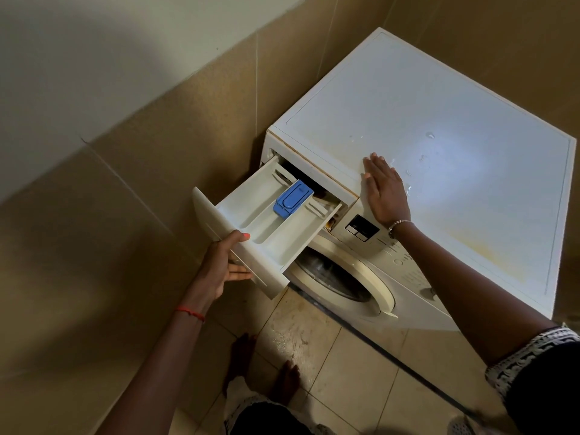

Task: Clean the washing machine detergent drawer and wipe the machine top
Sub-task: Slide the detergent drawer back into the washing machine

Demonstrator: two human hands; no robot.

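Observation:
A white front-loading washing machine (392, 277) stands in a tiled corner. Its white detergent drawer (248, 221) is pulled far out of the slot at the machine's front left corner and carries a blue softener cap (293, 198). My left hand (221, 262) grips the drawer's front panel, thumb on the inner rim and fingers under the front. My right hand (384, 191) lies flat, fingers straight, on the machine top (439, 120) near its front left edge. Water drops and yellowish stains mark the top.
Beige tiled walls (188, 127) close in on the left and behind the machine. The round door (342, 277) sits below the drawer, the control panel (362, 227) beside it. My bare feet (266, 365) stand on a wet patch of floor tiles.

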